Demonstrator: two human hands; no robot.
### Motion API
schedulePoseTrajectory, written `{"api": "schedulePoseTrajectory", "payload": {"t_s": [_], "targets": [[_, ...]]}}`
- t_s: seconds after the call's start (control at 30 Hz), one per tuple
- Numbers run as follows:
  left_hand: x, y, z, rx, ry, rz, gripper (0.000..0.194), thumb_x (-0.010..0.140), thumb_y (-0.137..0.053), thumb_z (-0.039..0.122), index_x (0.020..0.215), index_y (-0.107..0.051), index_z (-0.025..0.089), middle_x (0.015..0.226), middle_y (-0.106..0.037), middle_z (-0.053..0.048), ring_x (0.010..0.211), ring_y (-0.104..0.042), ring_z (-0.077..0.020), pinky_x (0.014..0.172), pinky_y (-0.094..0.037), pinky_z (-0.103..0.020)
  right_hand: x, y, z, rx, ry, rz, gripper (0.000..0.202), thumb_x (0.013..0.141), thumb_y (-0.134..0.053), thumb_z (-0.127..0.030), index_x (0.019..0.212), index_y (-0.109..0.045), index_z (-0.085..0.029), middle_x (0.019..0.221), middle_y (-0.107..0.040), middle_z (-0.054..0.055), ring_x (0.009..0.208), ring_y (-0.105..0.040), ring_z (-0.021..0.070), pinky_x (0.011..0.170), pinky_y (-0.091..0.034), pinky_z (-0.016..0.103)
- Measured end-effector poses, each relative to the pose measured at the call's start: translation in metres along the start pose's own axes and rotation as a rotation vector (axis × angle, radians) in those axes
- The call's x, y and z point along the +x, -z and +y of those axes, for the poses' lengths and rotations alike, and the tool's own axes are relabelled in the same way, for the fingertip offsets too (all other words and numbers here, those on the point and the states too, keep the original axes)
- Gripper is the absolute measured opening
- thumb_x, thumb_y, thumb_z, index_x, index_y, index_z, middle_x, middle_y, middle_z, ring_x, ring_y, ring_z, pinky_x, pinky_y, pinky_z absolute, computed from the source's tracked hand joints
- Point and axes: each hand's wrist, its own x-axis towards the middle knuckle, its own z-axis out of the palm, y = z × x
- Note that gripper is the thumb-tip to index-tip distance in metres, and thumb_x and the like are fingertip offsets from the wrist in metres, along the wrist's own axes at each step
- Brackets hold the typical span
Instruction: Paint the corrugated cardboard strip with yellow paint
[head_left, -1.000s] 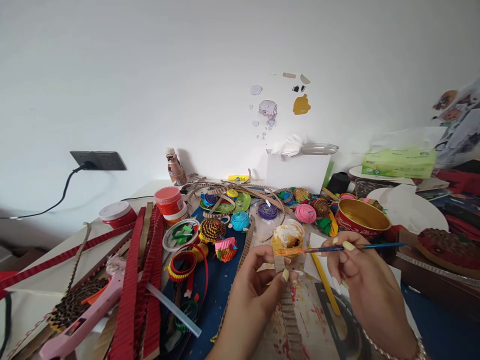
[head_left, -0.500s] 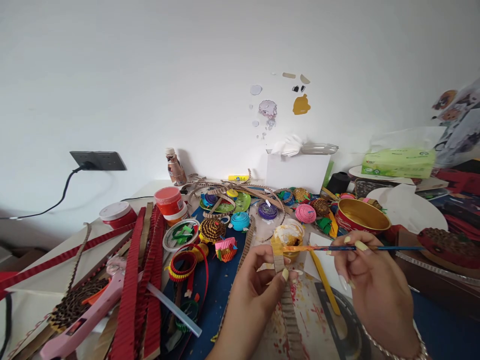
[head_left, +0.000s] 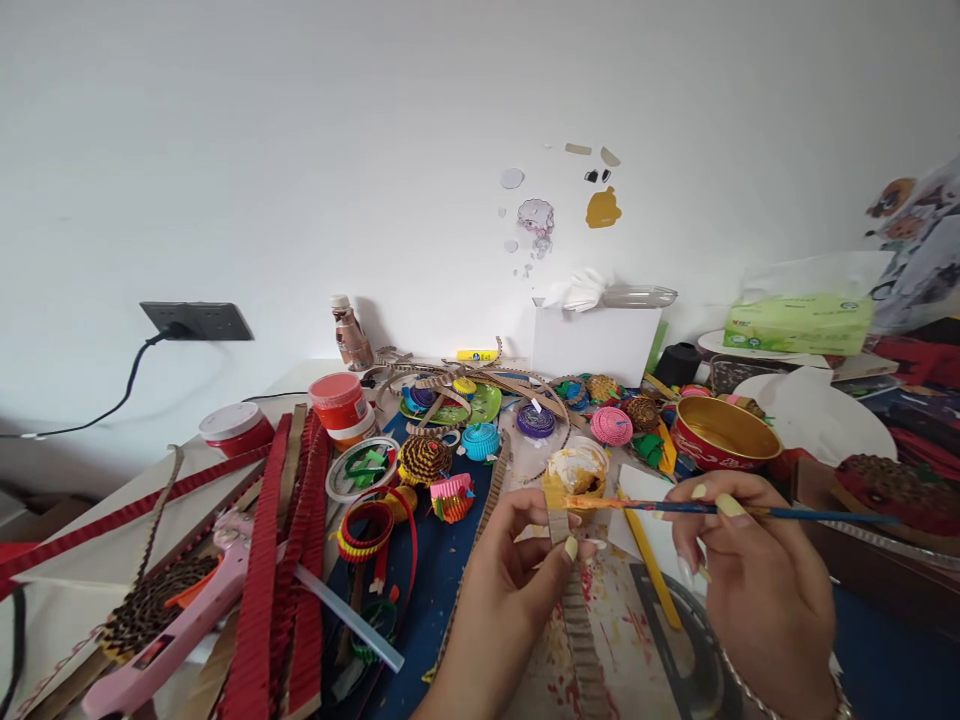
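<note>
Pinched in my left hand (head_left: 517, 590) is a strip of corrugated cardboard (head_left: 579, 630), its top end coated yellow and its lower part plain brown. A thin blue paintbrush (head_left: 697, 508) lies nearly level between the fingers of my right hand (head_left: 757, 570). Its paint-smeared tip is at the yellow end of the strip, seemingly touching it. Just behind the strip stands a tub of yellow paint (head_left: 577, 468), partly hidden by my left fingers. Under the hands is a paint-spattered sheet (head_left: 622, 630).
Red corrugated strips (head_left: 262, 570) and a pink glue gun (head_left: 180, 625) lie at left. Coiled paper pieces such as the pink one (head_left: 611, 426) crowd the back. A red tin (head_left: 726, 440) stands behind my right hand, and a yellow stick (head_left: 651, 570) lies between the hands.
My right hand has shifted slightly right and down with the paintbrush, so its tip has slid toward the right edge of the strip. My left hand and the strip stay in place.
</note>
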Motion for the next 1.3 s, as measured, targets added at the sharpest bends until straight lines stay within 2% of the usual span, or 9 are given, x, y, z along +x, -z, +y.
{"api": "schedulePoseTrajectory", "payload": {"t_s": [0.1, 0.2, 0.37, 0.8, 0.93, 1.3], "targets": [[0.0004, 0.0001, -0.0002, 0.000, 0.006, 0.006, 0.026, 0.067, -0.077, 0.022, 0.077, -0.053, 0.021, 0.083, -0.067, 0.005, 0.070, -0.069, -0.0116, 0.070, -0.049, -0.022, -0.0011, 0.0019, 0.0013, -0.013, 0.037, -0.028, 0.010, 0.086, -0.049, -0.024, 0.080, -0.057, -0.021, 0.070, -0.058, 0.000, 0.044, -0.046, 0.0081, 0.043, -0.037, 0.024], [0.0012, 0.0009, -0.0016, 0.011, 0.003, -0.005, 0.025, 0.068, -0.076, 0.021, 0.077, -0.052, 0.021, 0.084, -0.068, 0.004, 0.071, -0.069, -0.0116, 0.066, -0.048, -0.020, -0.0028, 0.0044, 0.0038, -0.067, 0.059, -0.089, 0.013, 0.088, -0.047, -0.025, 0.083, -0.058, -0.020, 0.078, -0.062, 0.003, 0.045, -0.048, 0.0084, 0.046, -0.039, 0.026], [0.0019, 0.0018, -0.0035, 0.018, 0.003, -0.007, 0.026, 0.068, -0.075, 0.021, 0.077, -0.051, 0.021, 0.084, -0.067, 0.005, 0.071, -0.069, -0.0116, 0.063, -0.047, -0.018, -0.0037, 0.0055, 0.0055, -0.102, 0.160, -0.166, 0.015, 0.089, -0.044, -0.021, 0.085, -0.059, -0.021, 0.079, -0.062, 0.003, 0.046, -0.050, 0.0081, 0.046, -0.040, 0.026], [0.0017, 0.0016, -0.0029, 0.033, 0.003, -0.006, 0.024, 0.071, -0.072, 0.018, 0.078, -0.049, 0.021, 0.084, -0.067, 0.004, 0.071, -0.069, -0.0119, 0.061, -0.047, -0.018, -0.0040, 0.0068, 0.0073, -0.139, 0.209, -0.186, 0.018, 0.090, -0.040, -0.019, 0.089, -0.058, -0.020, 0.083, -0.060, 0.002, 0.048, -0.050, 0.0069, 0.045, -0.041, 0.023], [0.0018, 0.0018, -0.0033, 0.032, 0.001, -0.010, 0.023, 0.072, -0.071, 0.018, 0.078, -0.050, 0.021, 0.086, -0.067, 0.003, 0.072, -0.069, -0.0125, 0.059, -0.046, -0.018, -0.0047, 0.0076, 0.0068, -0.158, 0.215, -0.218, 0.017, 0.090, -0.040, -0.019, 0.090, -0.058, -0.021, 0.077, -0.058, 0.000, 0.048, -0.049, 0.0066, 0.048, -0.042, 0.023], [0.0021, 0.0027, -0.0046, 0.056, 0.003, -0.005, 0.023, 0.072, -0.071, 0.018, 0.079, -0.050, 0.021, 0.085, -0.066, 0.004, 0.071, -0.068, -0.0113, 0.062, -0.048, -0.018, -0.0055, 0.0101, 0.0072, -0.155, 0.216, -0.199, 0.017, 0.090, -0.041, -0.019, 0.088, -0.057, -0.021, 0.079, -0.058, 0.000, 0.048, -0.049, 0.0060, 0.048, -0.042, 0.023]]}}
